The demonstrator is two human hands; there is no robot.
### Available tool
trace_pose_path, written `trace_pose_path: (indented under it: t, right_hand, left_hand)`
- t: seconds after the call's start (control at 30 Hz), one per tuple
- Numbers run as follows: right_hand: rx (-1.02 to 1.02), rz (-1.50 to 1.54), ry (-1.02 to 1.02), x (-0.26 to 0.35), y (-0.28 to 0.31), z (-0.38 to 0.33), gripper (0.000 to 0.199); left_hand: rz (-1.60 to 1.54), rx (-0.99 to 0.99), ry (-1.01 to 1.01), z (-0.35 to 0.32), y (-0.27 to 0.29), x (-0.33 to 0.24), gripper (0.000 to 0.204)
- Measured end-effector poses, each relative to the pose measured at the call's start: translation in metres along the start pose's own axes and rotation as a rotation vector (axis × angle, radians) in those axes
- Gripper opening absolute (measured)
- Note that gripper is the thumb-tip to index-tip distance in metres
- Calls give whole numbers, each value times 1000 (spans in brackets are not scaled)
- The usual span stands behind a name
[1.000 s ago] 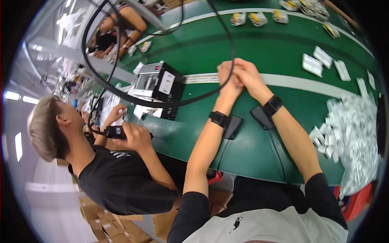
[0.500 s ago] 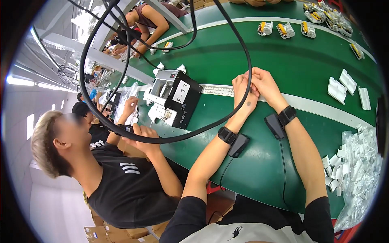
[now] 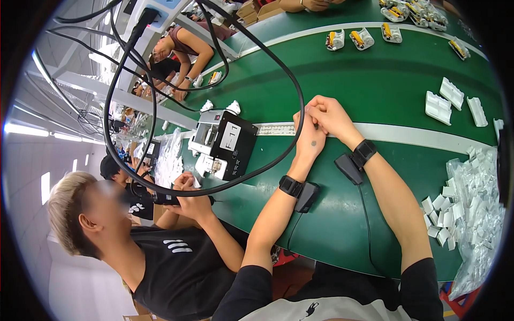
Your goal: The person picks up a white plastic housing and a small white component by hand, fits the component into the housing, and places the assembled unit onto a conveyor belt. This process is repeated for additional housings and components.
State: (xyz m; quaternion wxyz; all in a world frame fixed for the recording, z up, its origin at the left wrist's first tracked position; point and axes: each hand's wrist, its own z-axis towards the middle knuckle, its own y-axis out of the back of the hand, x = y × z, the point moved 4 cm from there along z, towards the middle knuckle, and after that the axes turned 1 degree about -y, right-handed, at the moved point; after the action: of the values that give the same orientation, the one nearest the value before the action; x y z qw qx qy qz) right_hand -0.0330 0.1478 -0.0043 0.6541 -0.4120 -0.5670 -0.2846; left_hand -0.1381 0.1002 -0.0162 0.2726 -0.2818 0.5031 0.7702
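Note:
My left hand (image 3: 309, 140) and my right hand (image 3: 330, 114) meet over the green belt (image 3: 375, 80), just above its white stripe (image 3: 423, 134). The fingertips of both press together at one spot. Whether anything small lies between them is hidden. Each wrist wears a black band (image 3: 290, 185) (image 3: 364, 152), with a black module and a thin cable hanging below it. A black box with a white label (image 3: 233, 144) stands on the belt just left of my left hand.
A thick black cable (image 3: 214, 188) loops in front of the box. White plastic parts (image 3: 448, 100) and a heap of small white pieces and clear bags (image 3: 474, 203) lie right. Parts with yellow pieces (image 3: 358, 37) lie far. A person in black (image 3: 176, 267) sits left, holding a dark tool (image 3: 167, 199).
My hands stay pressed together at the same spot on the belt. The view has shifted, so the box and the person at my left now sit lower in the picture.

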Motion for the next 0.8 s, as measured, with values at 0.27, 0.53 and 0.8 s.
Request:
trace_pose_path:
  t: [0.27, 0.53, 0.8]
  right_hand:
    - [-44, -130, 137, -2, -1, -2, 16]
    - [-94, -193, 159, -8, -5, -5, 15]
    - [-149, -149, 249, -12, -1, 4, 16]
  left_hand:
    - [98, 22, -3, -1, 3, -15, 23]
    - [-81, -30, -34, -5, 7, -32, 13]
    - [121, -39, -133, 11, 8, -8, 11]
